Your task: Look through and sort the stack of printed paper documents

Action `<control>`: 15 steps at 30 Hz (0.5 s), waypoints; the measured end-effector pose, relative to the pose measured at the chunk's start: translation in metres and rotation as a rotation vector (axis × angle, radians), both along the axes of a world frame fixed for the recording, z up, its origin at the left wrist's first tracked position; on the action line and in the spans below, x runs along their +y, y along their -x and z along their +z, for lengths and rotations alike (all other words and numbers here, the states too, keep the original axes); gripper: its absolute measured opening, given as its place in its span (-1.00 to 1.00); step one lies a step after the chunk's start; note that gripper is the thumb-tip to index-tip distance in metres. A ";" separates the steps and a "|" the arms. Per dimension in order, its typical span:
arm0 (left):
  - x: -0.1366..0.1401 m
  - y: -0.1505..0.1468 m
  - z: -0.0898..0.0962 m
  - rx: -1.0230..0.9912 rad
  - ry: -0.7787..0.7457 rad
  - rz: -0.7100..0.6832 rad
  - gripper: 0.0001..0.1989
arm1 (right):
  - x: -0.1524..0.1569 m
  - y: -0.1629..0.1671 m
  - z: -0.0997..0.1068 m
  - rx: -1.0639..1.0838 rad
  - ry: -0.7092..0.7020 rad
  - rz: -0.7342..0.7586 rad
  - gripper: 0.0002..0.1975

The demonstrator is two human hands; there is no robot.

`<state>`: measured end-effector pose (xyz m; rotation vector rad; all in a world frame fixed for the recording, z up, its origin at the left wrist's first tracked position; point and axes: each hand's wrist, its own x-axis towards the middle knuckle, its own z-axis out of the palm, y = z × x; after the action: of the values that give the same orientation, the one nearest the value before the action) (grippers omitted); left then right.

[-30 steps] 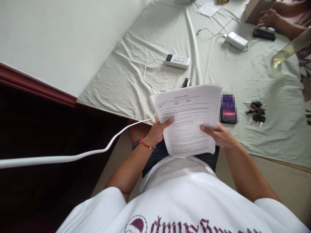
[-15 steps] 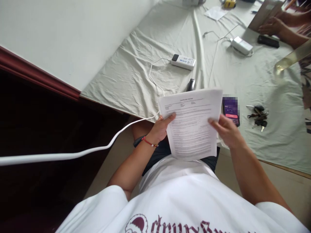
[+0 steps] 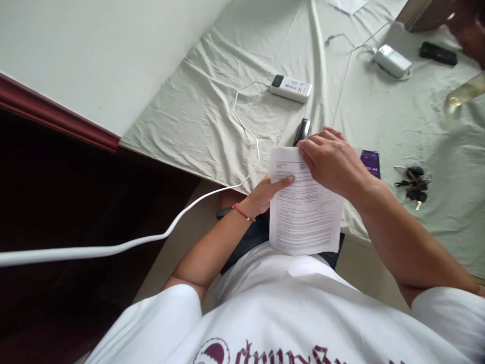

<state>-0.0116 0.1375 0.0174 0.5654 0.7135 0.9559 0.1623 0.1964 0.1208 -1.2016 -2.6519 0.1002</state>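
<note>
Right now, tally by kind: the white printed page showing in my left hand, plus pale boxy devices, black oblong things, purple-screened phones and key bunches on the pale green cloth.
White printed page: 1
Pale boxy devices, one white, one silvery: 2
Black oblong things, one near the page, one upper right: 2
Purple-screened phone: 1
Key bunch: 1
Total: 7

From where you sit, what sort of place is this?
Probably an indoor room, in a home or a small office; I cannot tell which. A wrinkled pale cloth covers the table, with a bunch of keys on it, and there are printed pages in hand.
</note>
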 end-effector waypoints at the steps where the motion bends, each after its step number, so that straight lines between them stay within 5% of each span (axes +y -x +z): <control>1: 0.003 0.001 0.000 0.009 -0.005 -0.011 -0.52 | 0.003 -0.002 -0.001 0.004 0.024 0.002 -0.65; 15: 0.024 -0.004 -0.008 0.195 0.019 0.068 -0.54 | 0.030 0.001 -0.025 -0.034 0.174 0.011 -0.61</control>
<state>-0.0073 0.1617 0.0091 0.6261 0.9201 0.9644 0.1609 0.2267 0.0954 -1.2500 -2.7269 0.3209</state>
